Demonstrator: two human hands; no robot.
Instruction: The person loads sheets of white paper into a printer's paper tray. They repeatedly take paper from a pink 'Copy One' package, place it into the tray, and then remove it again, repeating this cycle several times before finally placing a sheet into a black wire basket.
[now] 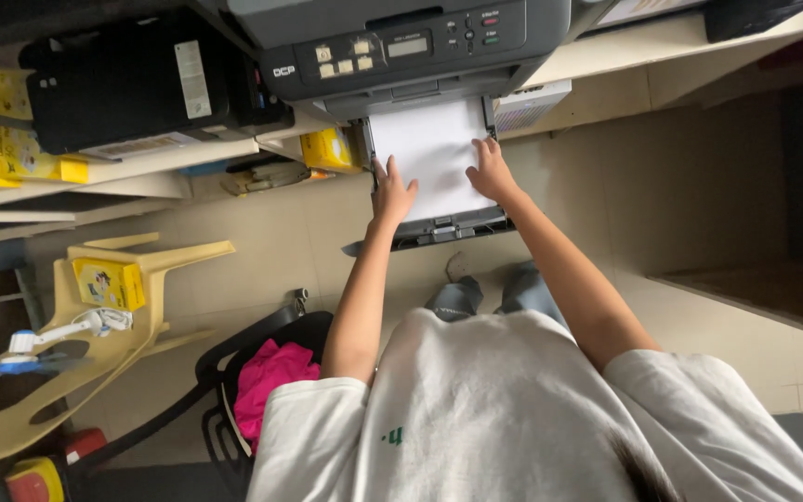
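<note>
A grey multifunction printer stands on a desk edge ahead of me, its paper tray pulled out toward me. In the tray lies a stack of white paper. My left hand rests flat on the stack's left edge, fingers spread. Over at the stack's right side, my right hand lies flat with fingers apart. Neither hand grips anything. My white T-shirt and jeans fill the lower middle of the view.
A black printer sits on a shelf at left, with yellow boxes near it. A yellow plastic chair carries another yellow box. A black basket with pink cloth stands by my left arm. Tiled floor lies below.
</note>
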